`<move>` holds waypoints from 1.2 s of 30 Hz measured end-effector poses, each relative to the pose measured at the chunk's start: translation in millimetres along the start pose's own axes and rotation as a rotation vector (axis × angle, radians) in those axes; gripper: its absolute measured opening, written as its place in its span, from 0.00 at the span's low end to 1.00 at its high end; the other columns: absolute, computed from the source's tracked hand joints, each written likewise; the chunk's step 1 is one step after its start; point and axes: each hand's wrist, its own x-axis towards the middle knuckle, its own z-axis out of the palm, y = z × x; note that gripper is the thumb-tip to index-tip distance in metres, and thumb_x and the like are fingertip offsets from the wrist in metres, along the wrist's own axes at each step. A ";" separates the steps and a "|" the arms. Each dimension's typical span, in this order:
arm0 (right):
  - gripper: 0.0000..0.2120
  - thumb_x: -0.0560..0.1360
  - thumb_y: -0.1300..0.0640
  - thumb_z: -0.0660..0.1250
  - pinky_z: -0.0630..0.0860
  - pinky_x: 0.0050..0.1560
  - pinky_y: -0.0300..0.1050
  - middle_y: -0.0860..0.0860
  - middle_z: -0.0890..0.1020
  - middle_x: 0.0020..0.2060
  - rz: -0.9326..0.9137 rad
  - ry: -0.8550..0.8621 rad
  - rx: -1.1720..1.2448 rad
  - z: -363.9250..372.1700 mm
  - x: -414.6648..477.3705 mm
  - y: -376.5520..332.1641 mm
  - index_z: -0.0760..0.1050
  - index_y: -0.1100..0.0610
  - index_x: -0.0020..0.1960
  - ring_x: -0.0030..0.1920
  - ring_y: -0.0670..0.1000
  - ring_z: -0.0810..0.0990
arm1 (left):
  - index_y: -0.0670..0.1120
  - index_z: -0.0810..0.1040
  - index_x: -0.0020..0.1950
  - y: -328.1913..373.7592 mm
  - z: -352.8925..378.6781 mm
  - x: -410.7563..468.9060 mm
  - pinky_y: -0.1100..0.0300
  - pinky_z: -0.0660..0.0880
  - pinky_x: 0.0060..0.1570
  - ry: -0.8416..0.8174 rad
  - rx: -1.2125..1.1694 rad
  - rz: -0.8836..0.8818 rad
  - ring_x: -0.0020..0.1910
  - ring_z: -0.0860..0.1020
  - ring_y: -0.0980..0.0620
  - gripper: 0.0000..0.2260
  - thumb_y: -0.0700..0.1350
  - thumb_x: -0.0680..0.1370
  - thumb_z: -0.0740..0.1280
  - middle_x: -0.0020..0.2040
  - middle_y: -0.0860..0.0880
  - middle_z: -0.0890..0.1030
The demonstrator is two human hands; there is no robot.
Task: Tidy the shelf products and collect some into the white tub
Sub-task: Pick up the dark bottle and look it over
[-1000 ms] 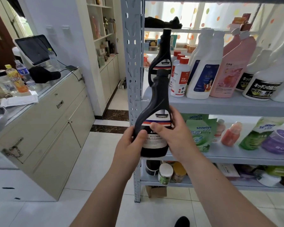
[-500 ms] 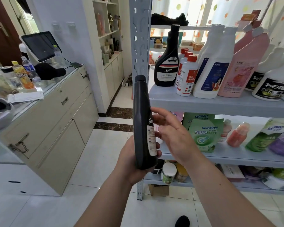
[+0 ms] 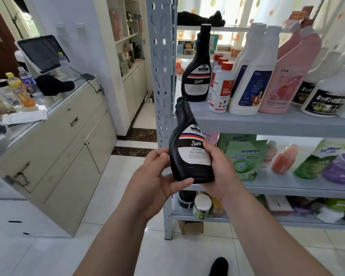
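A black "Sam" kitchen oil cleaning bottle [image 3: 189, 148] is held in front of the grey metal shelf [image 3: 267, 124], label facing me, neck tilted up and to the left. My left hand [image 3: 157, 182] grips its lower left side with the thumb under the base. My right hand [image 3: 217, 168] holds its right side, fingers curled behind and thumb on the label. A second identical black bottle [image 3: 197, 76] stands upright at the left end of the upper shelf board. The white tub is not in view.
Red-capped white bottles [image 3: 221, 88], tall white bottles [image 3: 251, 76] and a pink bottle [image 3: 287, 76] stand on the same board. Green refill pouches [image 3: 245, 158] and jars fill the lower boards. A beige counter [image 3: 54, 136] with a screen and drinks stands at left.
The bottle was turned from edge-on to label-front. My right hand, open beside it half a second ago, now holds its right side. The bottle tilted left.
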 end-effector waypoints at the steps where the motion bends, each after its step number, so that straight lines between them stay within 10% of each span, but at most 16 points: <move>1: 0.20 0.81 0.52 0.64 0.83 0.51 0.53 0.61 0.84 0.59 -0.002 0.002 0.001 -1.2 0.2 -0.9 0.77 0.61 0.69 0.54 0.59 0.86 | 0.41 0.75 0.61 -0.6 1.6 0.2 0.52 0.83 0.38 -0.011 0.010 0.006 0.49 0.85 0.38 0.09 0.43 0.85 0.59 0.51 0.43 0.85; 16: 0.27 0.69 0.70 0.69 0.79 0.59 0.60 0.57 0.82 0.55 -0.409 -0.381 -0.552 -29.8 -12.0 -16.1 0.71 0.50 0.64 0.58 0.58 0.81 | 0.48 0.77 0.65 -29.9 -24.4 31.3 0.42 0.80 0.57 0.030 0.266 0.196 0.61 0.80 0.40 0.17 0.32 0.83 0.57 0.60 0.42 0.82; 24: 0.29 0.60 0.54 0.83 0.74 0.66 0.64 0.43 0.78 0.57 -0.484 -0.428 -0.945 -20.3 -17.2 -16.7 0.73 0.37 0.54 0.67 0.52 0.76 | 0.45 0.80 0.65 -43.9 -17.8 33.0 0.48 0.81 0.48 0.016 0.182 0.104 0.53 0.84 0.40 0.15 0.34 0.82 0.62 0.54 0.38 0.84; 36: 0.15 0.77 0.55 0.61 0.78 0.63 0.60 0.54 0.85 0.55 -0.321 -0.158 -0.478 -23.2 4.9 -18.8 0.74 0.47 0.63 0.59 0.55 0.83 | 0.57 0.73 0.65 -35.7 -17.1 34.0 0.45 0.84 0.48 0.015 0.506 0.279 0.58 0.82 0.49 0.15 0.40 0.83 0.64 0.57 0.55 0.80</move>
